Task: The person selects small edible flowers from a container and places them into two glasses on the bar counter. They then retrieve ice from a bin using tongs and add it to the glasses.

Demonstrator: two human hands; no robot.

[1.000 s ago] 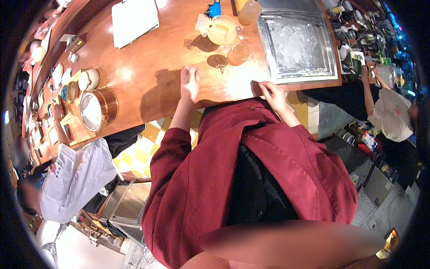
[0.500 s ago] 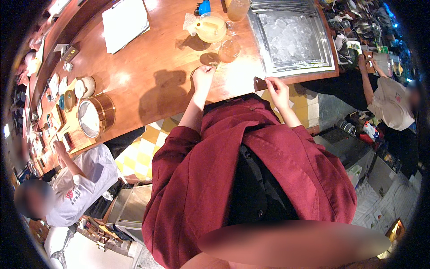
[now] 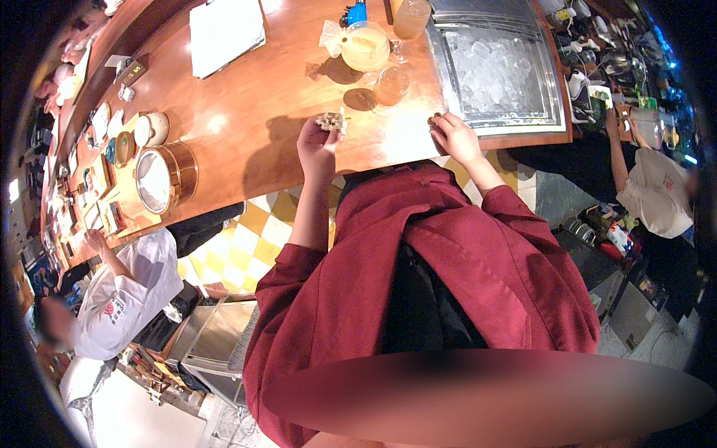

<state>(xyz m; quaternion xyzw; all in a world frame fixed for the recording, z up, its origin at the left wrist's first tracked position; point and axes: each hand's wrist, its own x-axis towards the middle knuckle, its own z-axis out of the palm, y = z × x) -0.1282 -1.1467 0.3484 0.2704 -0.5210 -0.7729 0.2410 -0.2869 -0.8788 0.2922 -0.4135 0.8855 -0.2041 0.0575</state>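
Over the wooden counter's near edge, my left hand is closed on a small sprig of pale flowers, with a bit of green beside it. To its right, my right hand has its fingers bent together at the counter, around a small brownish thing too small to name. Just beyond my hands stands a glass of amber drink. Behind that is a rounded glass of pale yellow drink, with a gauzy bow at its side. A taller glass of drink stands farther back.
A metal bin of ice is set at the right. White papers and a blue tool lie farther back. Left along the counter are a round wooden tub and a co-worker in white; another person works at the right.
My left hand has shifted left and turned, bringing the pale flowers into view. My right hand has moved left and slightly forward onto the counter, its fingers now around something small.
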